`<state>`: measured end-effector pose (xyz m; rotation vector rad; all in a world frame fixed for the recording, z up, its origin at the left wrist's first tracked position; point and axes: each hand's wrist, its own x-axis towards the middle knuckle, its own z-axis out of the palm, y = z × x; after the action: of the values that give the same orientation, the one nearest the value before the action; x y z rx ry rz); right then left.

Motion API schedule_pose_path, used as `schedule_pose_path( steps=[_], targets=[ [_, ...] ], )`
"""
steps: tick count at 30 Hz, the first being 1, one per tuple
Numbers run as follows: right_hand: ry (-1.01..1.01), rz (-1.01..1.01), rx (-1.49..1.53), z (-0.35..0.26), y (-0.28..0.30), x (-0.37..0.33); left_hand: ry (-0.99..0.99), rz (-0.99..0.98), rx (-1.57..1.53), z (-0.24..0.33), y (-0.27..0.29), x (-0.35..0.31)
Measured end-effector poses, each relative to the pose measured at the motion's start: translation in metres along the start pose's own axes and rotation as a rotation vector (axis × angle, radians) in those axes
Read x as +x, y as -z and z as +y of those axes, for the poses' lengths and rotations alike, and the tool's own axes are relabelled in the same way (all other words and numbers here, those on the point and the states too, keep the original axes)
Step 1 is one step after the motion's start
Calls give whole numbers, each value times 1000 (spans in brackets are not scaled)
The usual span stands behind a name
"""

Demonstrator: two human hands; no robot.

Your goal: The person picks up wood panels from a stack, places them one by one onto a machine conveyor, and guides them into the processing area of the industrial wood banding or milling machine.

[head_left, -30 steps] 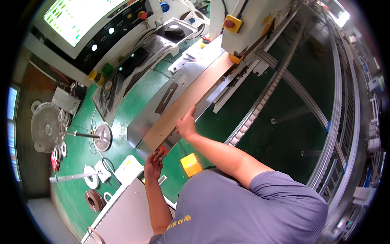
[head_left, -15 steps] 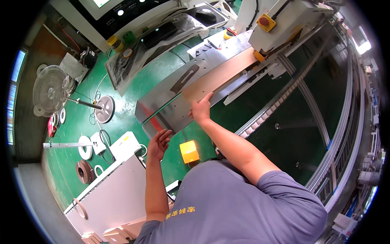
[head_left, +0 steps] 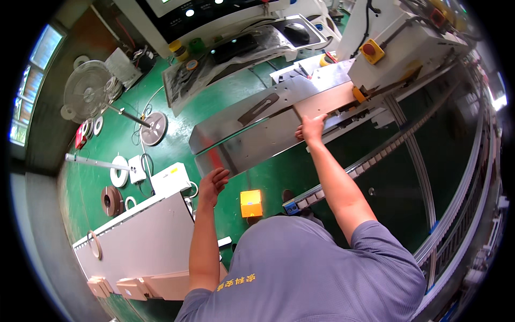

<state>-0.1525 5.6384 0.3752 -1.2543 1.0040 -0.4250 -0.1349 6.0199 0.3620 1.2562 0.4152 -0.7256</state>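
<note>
A tan flat board (head_left: 326, 102) lies on the grey metal machine table (head_left: 252, 147), its far end reaching under the machine head. My right hand (head_left: 312, 130) is closed at the board's near end, thumb stretched along the edge and the other fingers curled; part of its grip is hidden. Beside the table's near left corner hovers my left hand (head_left: 213, 185), fingers loosely bent and apart, with nothing in it. A straight fence (head_left: 244, 130) runs lengthwise along the table, left of the board.
A white machine housing (head_left: 407, 59) with a red-and-yellow stop button (head_left: 372, 51) stands far right. A roller rail (head_left: 359, 169) slants along my right. Below the table sits a yellow box (head_left: 251, 203). A fan (head_left: 88, 91) and a pale panel table (head_left: 145, 236) stand left.
The board has slid farther away and to the right, toward the machine head, with my right hand following at its end. My left hand stays near the table corner. The view has shifted.
</note>
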Motion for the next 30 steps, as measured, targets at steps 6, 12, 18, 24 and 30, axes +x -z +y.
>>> schedule_pose_path(
  steps=[6,12,18,24,30],
  targets=[
    [83,170,-8,-10,37,55,-242,81,321,-49,-18,-32],
    [923,-118,-590,23,-20,0,-131,223,250,-132,7,-111],
    [1289,-299,-1444,38,-80,13,-315,497,215,-146,23,-177],
    [1225,-237,-1518,40,-93,-2,-478,1306,180,-198,107,-256],
    [1478,-542,-813,46,-99,-61,-16,1946,288,-322,235,-313]
  ],
)
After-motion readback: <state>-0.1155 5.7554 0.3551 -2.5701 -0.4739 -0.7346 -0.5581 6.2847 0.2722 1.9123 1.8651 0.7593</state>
